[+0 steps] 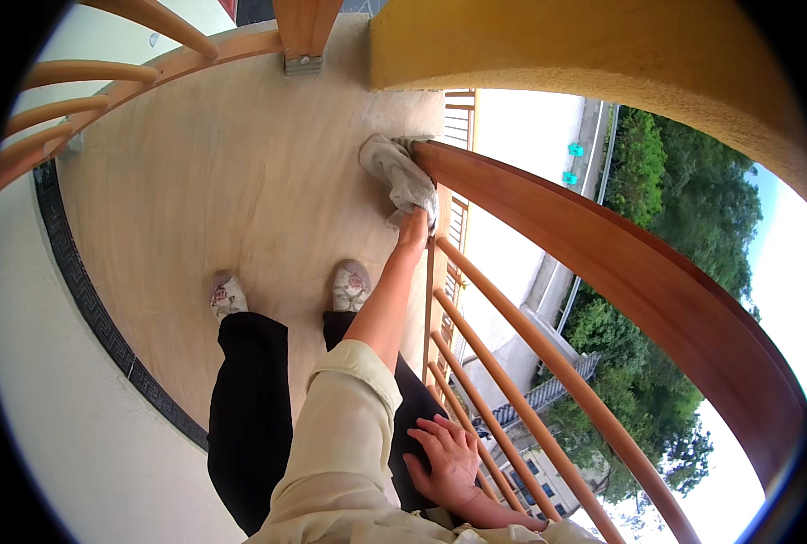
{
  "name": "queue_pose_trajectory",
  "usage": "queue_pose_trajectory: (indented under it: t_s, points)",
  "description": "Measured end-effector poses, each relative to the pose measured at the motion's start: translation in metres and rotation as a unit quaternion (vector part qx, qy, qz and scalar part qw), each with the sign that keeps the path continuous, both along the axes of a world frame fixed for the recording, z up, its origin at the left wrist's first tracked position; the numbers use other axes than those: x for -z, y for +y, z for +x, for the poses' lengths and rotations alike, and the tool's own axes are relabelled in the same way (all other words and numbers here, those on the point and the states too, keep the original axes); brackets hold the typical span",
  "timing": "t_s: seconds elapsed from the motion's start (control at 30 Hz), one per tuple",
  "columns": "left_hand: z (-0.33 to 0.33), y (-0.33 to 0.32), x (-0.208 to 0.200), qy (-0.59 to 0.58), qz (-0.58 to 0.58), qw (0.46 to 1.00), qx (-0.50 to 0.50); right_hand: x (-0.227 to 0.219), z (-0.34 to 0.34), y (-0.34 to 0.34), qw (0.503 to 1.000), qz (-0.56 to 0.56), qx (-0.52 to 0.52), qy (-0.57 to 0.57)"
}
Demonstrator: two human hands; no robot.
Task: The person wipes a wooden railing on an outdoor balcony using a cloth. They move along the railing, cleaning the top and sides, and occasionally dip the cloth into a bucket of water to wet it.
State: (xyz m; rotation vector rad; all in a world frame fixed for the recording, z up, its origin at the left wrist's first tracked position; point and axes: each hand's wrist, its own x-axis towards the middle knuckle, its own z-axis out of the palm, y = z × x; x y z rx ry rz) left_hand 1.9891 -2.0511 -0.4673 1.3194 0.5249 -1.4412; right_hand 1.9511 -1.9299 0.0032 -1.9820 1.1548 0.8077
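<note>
My left arm stretches forward and down. At its end my left hand (pixel 413 227) holds a pale grey cloth (pixel 392 170), which covers most of the fingers. The cloth lies against the foot of a brown wooden post (pixel 548 231), at the edge of the tan floor (pixel 195 181). My right hand (pixel 445 461) rests on my right thigh over the black trousers (pixel 251 399). Its back faces up, its fingers are a little apart, and it holds nothing. Orange-brown railing bars (pixel 521 403) run just to its right.
A yellow wall or beam (pixel 594 41) overhangs at the upper right. Another curved wooden railing (pixel 86 72) stands at the upper left, beside a second post (pixel 305 32). A dark patterned border (pixel 86 290) follows the white wall (pixel 50 363). Trees (pixel 693 190) show beyond the bars.
</note>
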Motion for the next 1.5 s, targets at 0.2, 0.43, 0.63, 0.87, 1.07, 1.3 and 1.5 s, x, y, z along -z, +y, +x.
queue_pose_trajectory:
  t_s: [0.2,0.43,0.63,0.87,1.07,1.3,1.5]
  points:
    - [0.053,-0.075,-0.098,-0.089,-0.104,0.99,0.031,0.007,-0.01,0.002,0.997,-0.039,0.061,0.032]
    - [0.006,0.015,-0.121,-0.119,-0.135,0.976,0.123,0.003,-0.008,0.014,0.999,-0.004,0.035,0.03]
    - [-0.005,0.06,-0.109,-0.028,-0.103,0.979,0.174,0.004,-0.011,0.021,0.999,-0.009,0.032,0.017]
    - [0.026,-0.03,-0.068,0.099,-0.12,0.98,-0.128,0.0,-0.017,0.022,0.999,-0.008,0.046,0.02]
    - [-0.084,0.101,-0.065,0.1,0.045,0.994,0.025,0.002,-0.015,0.019,0.999,0.001,0.033,0.022]
    - [-0.054,0.081,-0.177,-0.131,-0.081,0.988,0.028,0.006,-0.023,0.02,0.998,-0.019,0.06,0.025]
    - [0.033,0.0,-0.133,-0.6,-0.175,0.727,0.285,0.007,-0.022,0.023,0.999,-0.007,0.034,0.012]
